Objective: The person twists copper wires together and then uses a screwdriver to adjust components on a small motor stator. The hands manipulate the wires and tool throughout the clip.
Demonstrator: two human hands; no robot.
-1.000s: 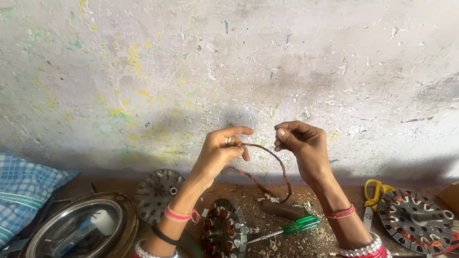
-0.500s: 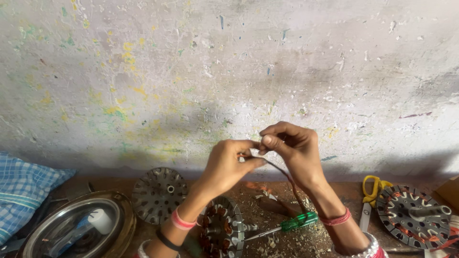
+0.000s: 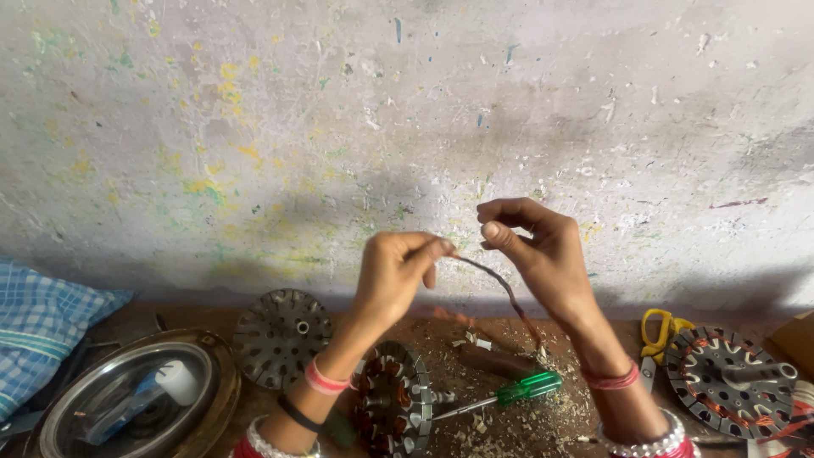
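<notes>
I am looking at the table point(image 3: 593, 424) with the round motor part point(image 3: 392, 407) and green screwdriver point(image 3: 526, 388). My left hand point(image 3: 394, 276) and right hand point(image 3: 543, 250) are pinching a thin wire point(image 3: 500, 284), held up between them. It seems light and bendy, so gripping its ends is working best.

Paint-flecked grey wall point(image 3: 407, 110) behind. On the worktop point(image 3: 509, 428) – green-handled screwdriver point(image 3: 509, 395) lying flat amid shavings, wound stator point(image 3: 392, 407) just left of its tip. Grey slotted disc point(image 3: 280, 337) further left, beside a round steel tray point(image 3: 203, 356) holding a small white cylinder point(image 3: 178, 382). Blue checked cloth point(image 3: 42, 322) at far left. Far right – yellow-handled scissors point(image 3: 661, 332) next to another stator point(image 3: 731, 382).
</notes>
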